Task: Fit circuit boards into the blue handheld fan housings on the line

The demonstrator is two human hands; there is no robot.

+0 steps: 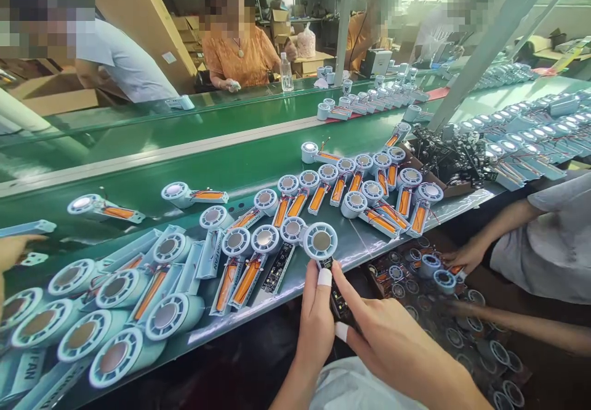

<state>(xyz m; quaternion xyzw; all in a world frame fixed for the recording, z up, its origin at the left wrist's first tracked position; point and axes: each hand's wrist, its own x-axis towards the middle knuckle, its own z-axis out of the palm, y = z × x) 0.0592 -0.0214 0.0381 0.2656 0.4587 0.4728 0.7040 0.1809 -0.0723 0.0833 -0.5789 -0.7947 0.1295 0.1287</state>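
Both my hands are closed around one light-blue handheld fan, held just off the near edge of the bench with its round head away from me. My left hand grips the handle from the left, a white cover on one fingertip. From the right, my right hand presses its fingers along the handle, also with a white fingertip cover. A black circuit board shows in the open handle between my hands. Just beyond lies another fan with a dark circuit board in its handle.
Rows of fan bodies with orange batteries cover the near bench, and more fans pile up at left. A box of black circuit boards stands at right. A green conveyor runs behind. A co-worker's hand reaches over a bin of fans.
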